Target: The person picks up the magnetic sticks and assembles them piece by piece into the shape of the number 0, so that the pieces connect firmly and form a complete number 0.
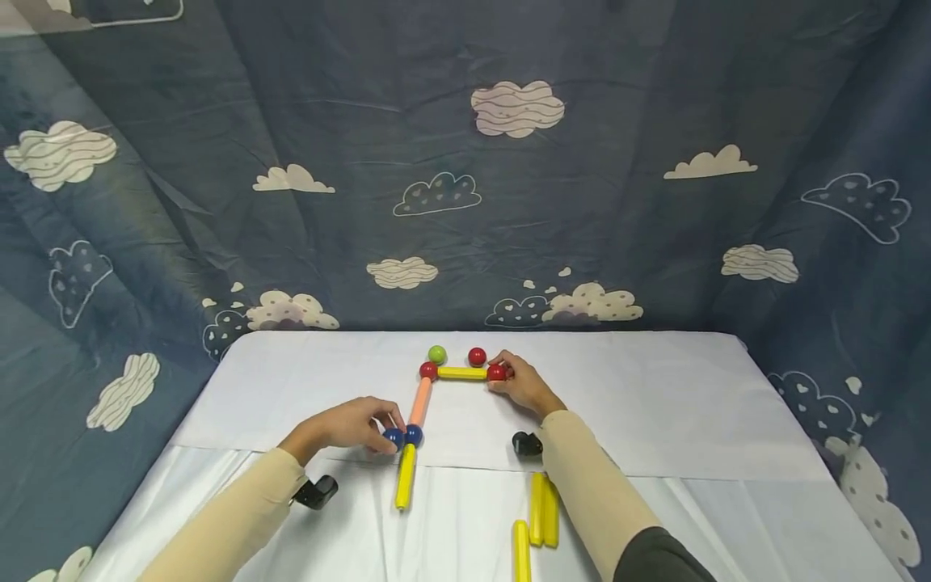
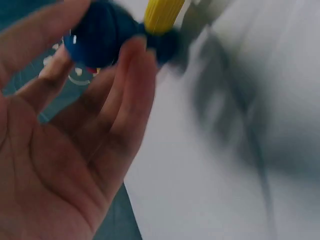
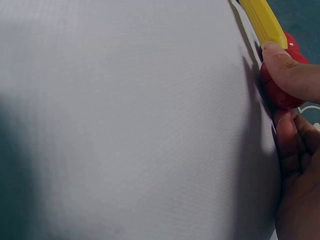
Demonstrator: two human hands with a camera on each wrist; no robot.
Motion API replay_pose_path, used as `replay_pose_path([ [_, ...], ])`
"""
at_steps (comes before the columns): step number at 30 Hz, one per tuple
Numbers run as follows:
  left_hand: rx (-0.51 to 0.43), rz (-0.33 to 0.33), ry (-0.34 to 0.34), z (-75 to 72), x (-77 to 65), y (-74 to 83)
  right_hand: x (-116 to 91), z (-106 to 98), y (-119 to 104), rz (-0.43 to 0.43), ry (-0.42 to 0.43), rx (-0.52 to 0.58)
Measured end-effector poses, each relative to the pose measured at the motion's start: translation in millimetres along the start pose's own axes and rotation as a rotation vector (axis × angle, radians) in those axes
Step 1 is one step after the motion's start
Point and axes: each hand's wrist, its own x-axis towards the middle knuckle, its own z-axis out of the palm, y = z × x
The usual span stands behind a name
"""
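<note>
My left hand (image 1: 355, 423) pinches a blue ball (image 1: 393, 438), also in the left wrist view as a large blue ball (image 2: 97, 35). Right beside it sits a second blue ball (image 1: 413, 435), between a pink rod (image 1: 420, 402) and a yellow rod (image 1: 406, 478) that points toward me. The pink rod runs up to a red ball (image 1: 428, 371) at the corner. From there another yellow rod (image 1: 462, 373) reaches right to a red ball (image 1: 496, 373), which my right hand (image 1: 525, 386) grips between thumb and fingers. In the right wrist view my thumb (image 3: 290, 72) presses over this ball.
Behind the rods lie a green ball (image 1: 437, 354) and a loose red ball (image 1: 477, 356). Several yellow rods (image 1: 537, 509) lie near the front, beside my right forearm. The white-covered table (image 1: 655, 388) ends at a dark cloud-patterned curtain (image 1: 618, 226).
</note>
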Motion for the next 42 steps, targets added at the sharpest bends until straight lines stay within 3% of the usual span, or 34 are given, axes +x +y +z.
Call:
replay_pose_path([
  [4,-0.092,0.062,-0.122,14.2,-18.8,-0.4,-0.7,0.3,0.9,0.002,-0.004,0.008],
  [11,-0.242,0.121,-0.176,34.4,-38.9,-9.3,1.8,-0.6,1.7,-0.004,-0.004,0.006],
  [17,-0.327,0.119,-0.191,46.3,-51.2,-15.9,5.6,-2.5,1.5,0.000,-0.012,0.006],
  [23,-0.466,0.153,-0.281,70.1,-62.9,-23.1,4.7,-4.2,0.8,0.005,-0.010,0.031],
  [26,-0.491,0.156,-0.308,78.9,-66.3,-26.3,2.3,-2.2,1.7,-0.008,-0.012,0.041],
  [33,-0.489,0.109,-0.244,88.3,-63.6,-25.3,-0.8,-1.2,7.2,0.012,-0.018,0.055],
  [42,-0.490,0.048,-0.136,89.4,-55.2,-24.8,3.2,-1.7,5.2,0.014,-0.015,0.058],
])
